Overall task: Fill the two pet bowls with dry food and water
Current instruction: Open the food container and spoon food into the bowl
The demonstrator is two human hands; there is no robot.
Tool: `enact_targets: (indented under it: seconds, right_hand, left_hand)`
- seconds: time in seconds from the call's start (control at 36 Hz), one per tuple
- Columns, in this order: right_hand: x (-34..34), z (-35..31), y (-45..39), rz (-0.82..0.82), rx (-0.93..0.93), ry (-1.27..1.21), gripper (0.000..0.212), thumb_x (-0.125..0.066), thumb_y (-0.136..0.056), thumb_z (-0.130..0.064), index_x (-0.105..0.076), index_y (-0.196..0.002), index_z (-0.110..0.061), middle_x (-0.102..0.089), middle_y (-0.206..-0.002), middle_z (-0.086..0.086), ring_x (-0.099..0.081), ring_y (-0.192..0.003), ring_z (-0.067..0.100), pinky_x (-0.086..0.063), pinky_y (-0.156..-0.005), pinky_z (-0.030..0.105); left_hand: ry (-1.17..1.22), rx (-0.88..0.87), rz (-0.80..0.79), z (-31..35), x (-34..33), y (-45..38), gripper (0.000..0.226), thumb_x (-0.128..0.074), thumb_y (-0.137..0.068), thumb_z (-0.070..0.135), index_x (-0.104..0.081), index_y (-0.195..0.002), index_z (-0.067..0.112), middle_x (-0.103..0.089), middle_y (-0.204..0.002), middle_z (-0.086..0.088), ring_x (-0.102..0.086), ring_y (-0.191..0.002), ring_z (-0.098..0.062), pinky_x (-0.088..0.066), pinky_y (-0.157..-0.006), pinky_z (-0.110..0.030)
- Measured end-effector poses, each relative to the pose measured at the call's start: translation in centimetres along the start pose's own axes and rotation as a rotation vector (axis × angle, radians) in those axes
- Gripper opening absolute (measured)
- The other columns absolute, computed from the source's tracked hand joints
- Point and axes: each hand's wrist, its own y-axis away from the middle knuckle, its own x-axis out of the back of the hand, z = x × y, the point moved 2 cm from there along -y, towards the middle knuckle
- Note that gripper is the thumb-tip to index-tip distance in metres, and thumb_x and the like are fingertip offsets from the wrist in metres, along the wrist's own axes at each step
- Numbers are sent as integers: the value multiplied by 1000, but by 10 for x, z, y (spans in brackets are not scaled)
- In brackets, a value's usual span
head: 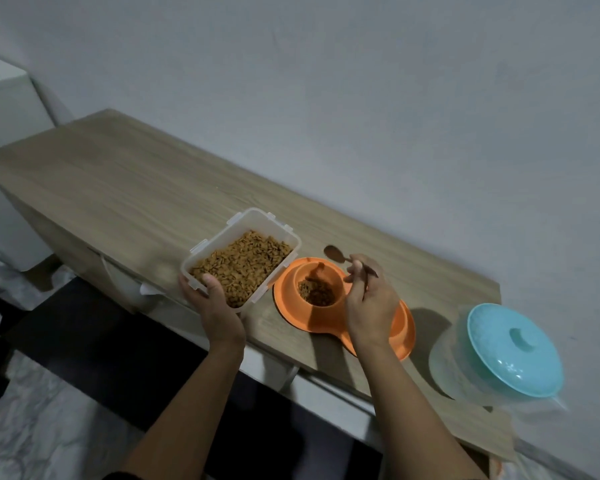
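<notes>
Orange plastic double pet feeder (326,320), set on the wooden tabletop (125,174) at lower centre of the frame; its upper-left bowl (317,291) is partly filled with dry food, while the second bowl is hidden under the right hand (369,299). A dark spoon (343,258) is pinched in the right hand's fingers, the spoon's long axis running up-left across the frame, its scoop held beyond the feeder's far rim. A clear food box (243,265) full of kibble lies just left of the feeder and is gripped at its near corner by the left hand (215,306). The box is judged to lie left of the spoon, a short sweep away. A water container with a turquoise lid (515,351) stands at lower right, lid on.
</notes>
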Motion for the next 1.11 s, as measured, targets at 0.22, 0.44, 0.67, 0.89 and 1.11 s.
enact_targets:
  seconds: [0.22, 0.44, 0.67, 0.89, 1.11]
  right_hand:
    - [-24, -56, -11, -106, 584, 94, 30, -48, -90, -14, -72, -109, -12, -69, -88, 3, -60, -78, 23, -45, -67, 25]
    - [-60, -64, 7, -249, 671, 419, 30, -48, -84, -25, -74, -100, -23, -69, -80, -5, -54, -69, 18, -39, -63, 26]
    - [-61, -79, 21, -505, 488, 383, 34, -58, -76, -20, -74, -105, -17, -73, -89, 2, -60, -88, 26, -53, -73, 37]
    - [-48, -70, 17, -262, 232, 275, 48, -54, -77, -12, -62, -124, -19, -60, -113, 7, -50, -105, 26, -47, -88, 41]
    - [-32, -41, -1, -427, -372, 73, 40, -43, -96, -24, -47, -134, -10, -57, -108, 10, -54, -110, 27, -40, -88, 31]
  left_hand:
    - [4, 52, -72, 4, -2, 1, 54, -29, -104, 35, -7, -154, 27, -29, -152, -11, -42, -131, -23, -39, -103, -34]
    - [-43, 60, -151, 12, 0, 11, 58, -35, -101, 43, -13, -153, 28, -34, -148, -7, -46, -123, -22, -45, -80, -24]
    - [-41, 109, -193, 21, 12, 13, 82, -51, -67, 81, -27, -140, 52, -37, -150, -6, -50, -128, -28, -44, -100, -59]
    - [10, 134, -243, 27, 16, 11, 73, -45, -78, 66, -25, -144, 44, -42, -143, -9, -55, -120, -29, -49, -94, -60]
    - [48, 189, -342, 21, 14, 1, 60, -47, -82, 60, -43, -133, 30, -56, -131, -10, -60, -114, -30, -53, -89, -57]
